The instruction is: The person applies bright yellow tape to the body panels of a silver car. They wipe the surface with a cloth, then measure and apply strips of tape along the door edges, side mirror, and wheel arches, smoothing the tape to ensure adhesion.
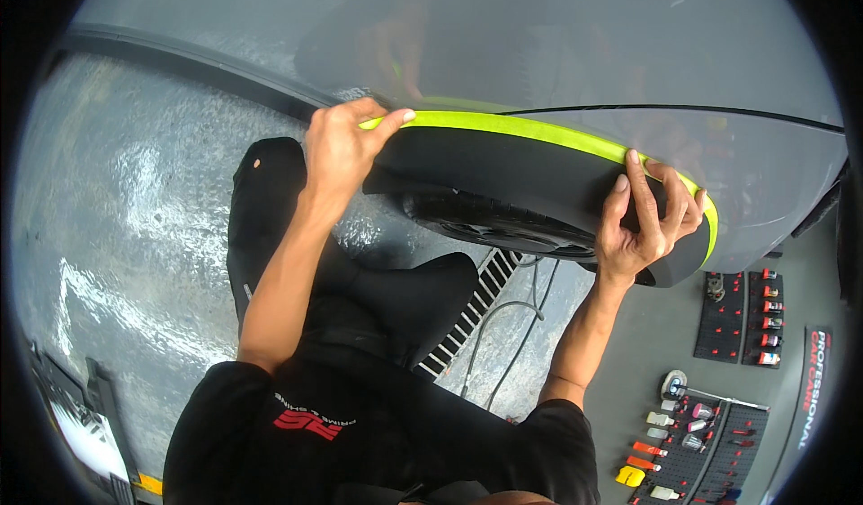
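A strip of yellow-green masking tape (517,127) follows the upper edge of the black wheel arch trim (503,156) on a grey car body (575,37). At the strip's left end, my left hand (340,152) pinches the tape between thumb and fingers. My right hand (643,231) rests farther right along the arch, fingers apart, with fingertips against the tape and trim. Beyond that hand the tape curves down around the arch. Beneath the trim, the dark tyre (512,222) is partly in view.
The car's dark sill (189,66) runs off to the left. My bent legs in black trousers (270,208) are close below the arch. A floor drain grate (472,307) and a cable (530,307) lie on the glossy floor. Pegboards (719,442) with bottles and tools hang at the right.
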`<state>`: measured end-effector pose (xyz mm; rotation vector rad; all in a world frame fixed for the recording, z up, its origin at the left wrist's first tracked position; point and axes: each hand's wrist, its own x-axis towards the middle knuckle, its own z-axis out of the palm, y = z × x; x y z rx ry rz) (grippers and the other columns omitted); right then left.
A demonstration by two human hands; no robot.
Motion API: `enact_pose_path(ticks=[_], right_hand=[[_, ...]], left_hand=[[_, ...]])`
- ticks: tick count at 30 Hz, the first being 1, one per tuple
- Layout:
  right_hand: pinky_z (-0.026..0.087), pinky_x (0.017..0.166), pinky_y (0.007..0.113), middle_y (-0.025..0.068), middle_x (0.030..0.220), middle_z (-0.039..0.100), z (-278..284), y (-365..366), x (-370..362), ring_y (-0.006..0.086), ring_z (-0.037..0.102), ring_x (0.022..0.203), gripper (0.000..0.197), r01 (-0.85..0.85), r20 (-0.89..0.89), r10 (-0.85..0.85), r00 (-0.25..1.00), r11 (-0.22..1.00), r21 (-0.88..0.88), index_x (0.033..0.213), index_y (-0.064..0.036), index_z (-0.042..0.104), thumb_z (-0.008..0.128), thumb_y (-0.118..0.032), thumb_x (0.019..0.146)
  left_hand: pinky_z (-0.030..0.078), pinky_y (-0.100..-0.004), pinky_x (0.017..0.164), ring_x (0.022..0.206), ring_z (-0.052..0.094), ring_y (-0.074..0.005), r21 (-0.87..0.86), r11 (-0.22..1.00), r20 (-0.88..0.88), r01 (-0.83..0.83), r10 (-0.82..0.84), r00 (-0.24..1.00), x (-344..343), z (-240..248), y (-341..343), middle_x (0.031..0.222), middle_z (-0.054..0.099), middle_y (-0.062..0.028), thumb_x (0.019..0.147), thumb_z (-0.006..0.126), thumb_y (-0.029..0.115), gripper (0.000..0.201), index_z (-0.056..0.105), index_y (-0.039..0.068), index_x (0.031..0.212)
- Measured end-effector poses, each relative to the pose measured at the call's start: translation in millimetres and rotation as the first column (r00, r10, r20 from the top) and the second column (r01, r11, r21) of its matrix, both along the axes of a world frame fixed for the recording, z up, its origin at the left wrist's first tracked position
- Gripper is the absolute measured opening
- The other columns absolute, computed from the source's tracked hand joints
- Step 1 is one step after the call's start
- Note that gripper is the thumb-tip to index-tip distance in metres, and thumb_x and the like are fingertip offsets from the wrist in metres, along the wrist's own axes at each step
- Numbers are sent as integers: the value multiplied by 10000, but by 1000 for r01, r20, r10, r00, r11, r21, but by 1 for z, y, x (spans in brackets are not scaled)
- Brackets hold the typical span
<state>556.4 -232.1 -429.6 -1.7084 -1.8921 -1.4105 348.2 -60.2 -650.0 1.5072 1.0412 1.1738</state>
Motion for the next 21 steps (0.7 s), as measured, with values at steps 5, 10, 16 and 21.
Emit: enact_pose_path(ticks=[5,10,16,21], right_hand=[[243,1246,558,-30,1104,714,2,5,-11,202,583,1131,333,26,26,-25,999,999,-32,1109,-251,873,820,-172,789],[240,1235,564,-29,1126,702,2,1,-11,209,567,1143,320,42,25,-40,999,998,-48,1109,-259,875,809,-180,805],[225,1238,572,-50,1137,698,1,2,-12,219,552,1160,332,38,45,-36,998,998,-54,1121,-288,871,811,-203,806],[182,1260,573,-68,1142,699,-22,22,-34,208,575,1154,347,82,148,-63,987,989,-120,1142,-309,861,816,-252,804]], left_hand=[[528,-417,628,589,673,-329,-29,998,21,58,-57,998,10,-7,2,654,693,-173,877,866,444,439,820,9,909],[554,-427,673,675,717,-369,-77,992,8,104,-103,995,12,0,-1,751,736,-214,864,869,467,478,810,-6,897],[518,-388,646,605,656,-228,-118,989,-18,95,-97,995,12,7,-7,677,714,-152,857,887,448,461,822,-7,886],[555,-411,674,637,713,-290,-94,993,-105,74,-83,991,17,0,-5,681,721,-170,861,857,528,519,831,10,887]])
